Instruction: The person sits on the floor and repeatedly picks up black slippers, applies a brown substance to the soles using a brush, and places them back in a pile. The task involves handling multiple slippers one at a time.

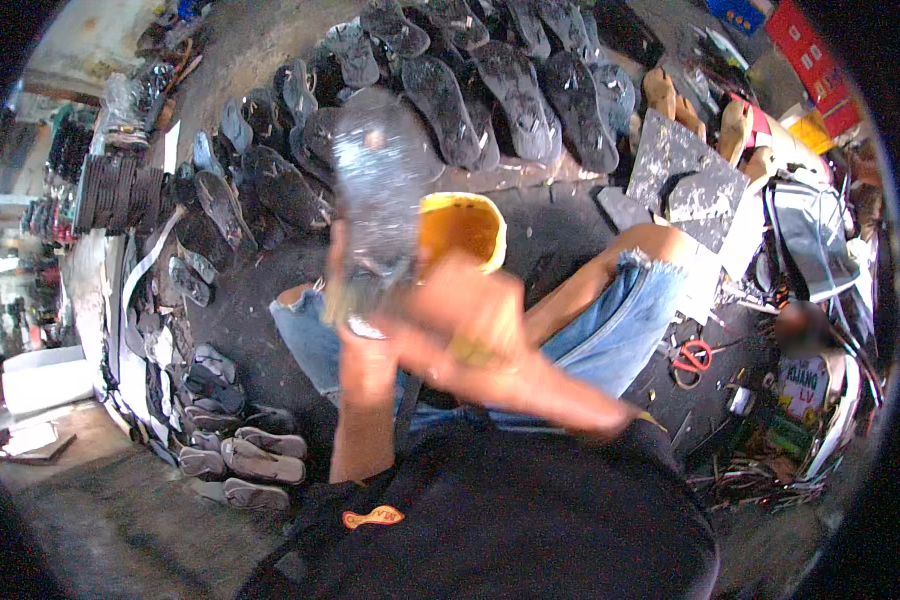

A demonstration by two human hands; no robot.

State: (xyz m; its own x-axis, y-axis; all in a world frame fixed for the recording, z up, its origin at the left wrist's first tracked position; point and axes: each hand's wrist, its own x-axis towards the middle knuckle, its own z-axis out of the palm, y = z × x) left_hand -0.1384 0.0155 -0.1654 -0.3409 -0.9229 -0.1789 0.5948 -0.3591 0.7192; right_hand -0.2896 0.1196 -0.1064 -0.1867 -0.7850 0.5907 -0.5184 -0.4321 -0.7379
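A dark, shiny sandal sole (378, 165), blurred by motion, stands upright in front of me. My left hand (363, 345) grips its lower end, with fingers along the left edge. Close against that same end is my right hand (475, 320), its fingers curled. Motion smears it, and what it holds, if anything, cannot be made out. Just behind my hands stands a round yellow container (495, 215), orange-brown inside, partly hidden by the sole and my right hand.
Rows of dark sandals (520, 95) spread across the far side and the left. Pale sandals (260, 455) lie at the lower left. On the right are red-handled scissors (691, 362), grey sheet pieces (685, 175), wooden shoe lasts (733, 130) and a red crate (810, 60).
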